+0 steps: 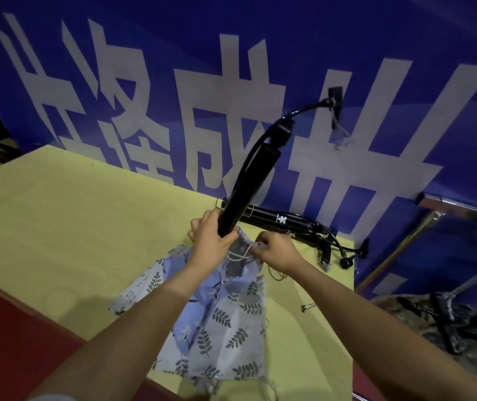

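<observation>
Frayed at its near hem, your soft leaf-printed drawstring bag lies limp on the yellow table; your left hand grips the smooth black folded tripod at its gathered mouth, your right hand pinches the white cord

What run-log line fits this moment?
left hand grips black tube | right hand pinches leaf-print bag mouth | tube end at bag opening | similar black tool lies behind
</observation>
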Demonstrator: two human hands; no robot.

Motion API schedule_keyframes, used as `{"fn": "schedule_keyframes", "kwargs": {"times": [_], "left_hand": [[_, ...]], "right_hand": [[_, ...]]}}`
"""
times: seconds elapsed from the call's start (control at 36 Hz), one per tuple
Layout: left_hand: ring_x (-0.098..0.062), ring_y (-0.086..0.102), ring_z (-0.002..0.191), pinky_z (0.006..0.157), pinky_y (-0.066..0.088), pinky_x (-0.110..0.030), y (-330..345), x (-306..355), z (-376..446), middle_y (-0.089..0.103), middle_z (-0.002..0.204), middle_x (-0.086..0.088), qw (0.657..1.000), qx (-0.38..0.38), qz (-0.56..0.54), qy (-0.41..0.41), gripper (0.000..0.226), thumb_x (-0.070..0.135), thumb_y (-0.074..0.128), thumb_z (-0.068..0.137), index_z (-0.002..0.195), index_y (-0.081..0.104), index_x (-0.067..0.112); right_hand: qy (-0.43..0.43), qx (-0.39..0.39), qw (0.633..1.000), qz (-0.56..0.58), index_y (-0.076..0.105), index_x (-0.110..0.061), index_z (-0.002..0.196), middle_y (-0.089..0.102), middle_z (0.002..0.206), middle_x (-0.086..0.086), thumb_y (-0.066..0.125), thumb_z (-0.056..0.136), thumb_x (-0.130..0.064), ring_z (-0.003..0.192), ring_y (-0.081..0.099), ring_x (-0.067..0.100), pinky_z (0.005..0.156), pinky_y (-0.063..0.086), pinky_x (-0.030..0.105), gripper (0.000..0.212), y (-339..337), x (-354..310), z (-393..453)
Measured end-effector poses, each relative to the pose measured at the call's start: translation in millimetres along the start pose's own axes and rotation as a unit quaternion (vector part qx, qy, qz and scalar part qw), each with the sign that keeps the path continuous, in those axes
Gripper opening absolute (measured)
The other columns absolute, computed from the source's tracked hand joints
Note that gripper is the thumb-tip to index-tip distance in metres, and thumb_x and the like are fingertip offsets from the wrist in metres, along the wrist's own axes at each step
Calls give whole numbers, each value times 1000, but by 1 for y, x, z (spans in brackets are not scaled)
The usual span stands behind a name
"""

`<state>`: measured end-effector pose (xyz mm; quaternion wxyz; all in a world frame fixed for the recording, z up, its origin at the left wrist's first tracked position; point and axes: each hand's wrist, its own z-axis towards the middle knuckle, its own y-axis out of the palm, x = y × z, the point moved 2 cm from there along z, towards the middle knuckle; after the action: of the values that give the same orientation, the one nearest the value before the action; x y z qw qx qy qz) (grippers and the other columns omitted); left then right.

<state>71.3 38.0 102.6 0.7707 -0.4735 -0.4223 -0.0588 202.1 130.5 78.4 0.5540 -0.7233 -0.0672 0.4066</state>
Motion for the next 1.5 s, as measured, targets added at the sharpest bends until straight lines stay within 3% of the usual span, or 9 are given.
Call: {"fn": "schedule_keyframes", "kwargs": {"times": [0.11,0.31,0.42,0.61,0.72,0.83,1.03,1.31,1.5], "left_hand": [[-26,36,104,81,26,-33,-1,-3,1,52,107,-6,1000,11,-16,-21,25,30,58,89,104,52,10],[-27,38,102,82,29,-37,1,-5,1,52,104,-8,998,26,-30,-40,26,29,59,89,104,51,9],[-25,36,98,81,28,-36,0,-4,1,51,102,-7,998,31,-31,-34,26,29,59,88,102,51,9],[-27,39,101,84,33,-39,3,-3,-3,52,104,-7,998,34,-51,-33,26,30,61,87,100,51,9],[-30,38,105,91,39,-47,4,-5,-6,51,109,-7,997,19,-63,-36,28,27,62,86,105,51,9],[-31,36,108,93,39,-50,6,-4,-7,48,116,-9,998,-1,-54,-30,31,23,62,87,112,49,8],[-31,32,115,94,32,-40,9,4,-5,40,129,-7,999,-33,6,-3,40,18,58,89,125,43,10],[-29,36,118,102,38,-36,5,-14,3,24,129,-9,958,-259,124,-6,64,15,58,86,144,31,12],[-36,53,98,81,41,-37,-5,-9,0,48,117,-21,989,-116,93,-23,21,8,41,96,110,53,-3]], "right_hand": [[-45,66,995,55,61,-10,81,56,88,6,66,86,-34,83,55,24,75,43,38,25,-10,9,-5],[-55,95,985,135,66,-9,87,62,88,2,69,85,-27,84,57,17,73,46,31,18,-14,-1,-12],[-23,103,977,185,64,-9,98,61,94,1,66,88,-18,86,55,12,64,41,12,14,-16,-5,-14],[-5,51,974,219,47,-10,111,50,81,1,41,100,-12,62,44,12,57,36,25,13,-9,-12,-14],[-24,81,951,298,52,-13,125,55,106,-7,33,101,-5,86,51,-2,76,40,12,31,-22,-26,-14],[-38,86,938,333,58,-10,122,57,124,8,37,101,-8,114,53,13,97,40,21,30,-40,-49,-11],[-64,168,947,265,67,-8,106,57,99,9,65,88,-31,94,55,16,79,41,20,29,-47,-59,-12],[-18,198,960,199,67,-6,97,53,90,4,66,85,-40,87,54,19,75,41,30,37,-30,-39,-16],[-26,188,970,150,61,-17,91,45,88,-4,63,87,-42,89,51,23,79,40,34,26,-21,-36,-20]]}}
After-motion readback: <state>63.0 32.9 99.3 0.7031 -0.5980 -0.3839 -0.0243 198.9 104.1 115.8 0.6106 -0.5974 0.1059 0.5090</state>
